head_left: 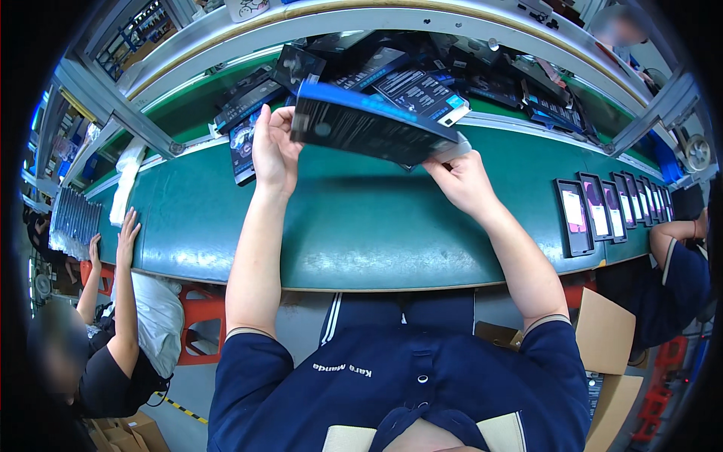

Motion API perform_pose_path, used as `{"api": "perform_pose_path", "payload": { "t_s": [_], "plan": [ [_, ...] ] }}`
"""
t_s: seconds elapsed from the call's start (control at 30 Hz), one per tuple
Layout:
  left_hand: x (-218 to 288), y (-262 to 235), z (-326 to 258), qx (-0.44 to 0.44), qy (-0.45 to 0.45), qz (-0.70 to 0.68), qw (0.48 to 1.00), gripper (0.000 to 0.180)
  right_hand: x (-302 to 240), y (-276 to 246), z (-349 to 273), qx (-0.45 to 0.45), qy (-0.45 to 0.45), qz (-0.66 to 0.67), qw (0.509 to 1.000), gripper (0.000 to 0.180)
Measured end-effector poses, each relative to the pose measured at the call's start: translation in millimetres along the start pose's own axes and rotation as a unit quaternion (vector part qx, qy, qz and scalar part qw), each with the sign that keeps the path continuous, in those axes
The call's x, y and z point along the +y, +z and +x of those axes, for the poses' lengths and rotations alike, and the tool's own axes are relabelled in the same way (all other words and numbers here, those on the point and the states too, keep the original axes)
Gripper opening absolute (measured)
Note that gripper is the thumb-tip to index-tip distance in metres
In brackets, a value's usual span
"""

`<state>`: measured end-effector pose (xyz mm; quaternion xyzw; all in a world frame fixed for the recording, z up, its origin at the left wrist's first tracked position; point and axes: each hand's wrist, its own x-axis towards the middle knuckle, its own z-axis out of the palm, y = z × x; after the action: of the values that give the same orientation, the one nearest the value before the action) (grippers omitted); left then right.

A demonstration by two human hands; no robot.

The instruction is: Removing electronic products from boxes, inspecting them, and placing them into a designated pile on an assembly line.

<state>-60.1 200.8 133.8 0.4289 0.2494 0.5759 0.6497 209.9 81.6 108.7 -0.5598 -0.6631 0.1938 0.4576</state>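
Note:
A dark flat packaging box with a blue edge is held up, tilted, above the green workbench. My left hand grips its left end, fingers behind it and thumb up. At its lower right corner, my right hand pinches a pale grey end piece, which may be the box's flap. Behind it lies another dark printed box on a heap of similar boxes. One more box lies on the bench just left of my left hand.
Beyond the bench a green conveyor carries the heaped boxes under a metal frame. Open black trays stand in a row at right. A stack of clear plastic trays sits far left. Co-workers sit on both sides; one's hands rest on the bench.

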Motion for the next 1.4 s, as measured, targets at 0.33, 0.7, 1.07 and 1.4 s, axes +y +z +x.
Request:
{"api": "perform_pose_path", "payload": {
  "t_s": [0.33,0.7,1.07,1.4],
  "plan": [
    [4,11,-4,0.035,-0.002,-0.039,0.999,0.048,-14,-9,-1,0.057,-0.03,0.01,0.998,0.008],
    [1,-5,2,0.096,-0.125,-0.017,0.987,0.041,-16,-11,-1,0.041,-0.033,-0.015,0.999,0.008],
    [19,21,-8,0.07,-0.297,-0.106,0.947,0.049,-10,-5,-2,0.016,-0.01,-0.015,1.0,0.018],
    [-2,-9,5,0.001,-0.342,-0.202,0.918,0.074,-1,7,-10,0.016,0.067,0.074,0.995,0.026]
  ]
}}
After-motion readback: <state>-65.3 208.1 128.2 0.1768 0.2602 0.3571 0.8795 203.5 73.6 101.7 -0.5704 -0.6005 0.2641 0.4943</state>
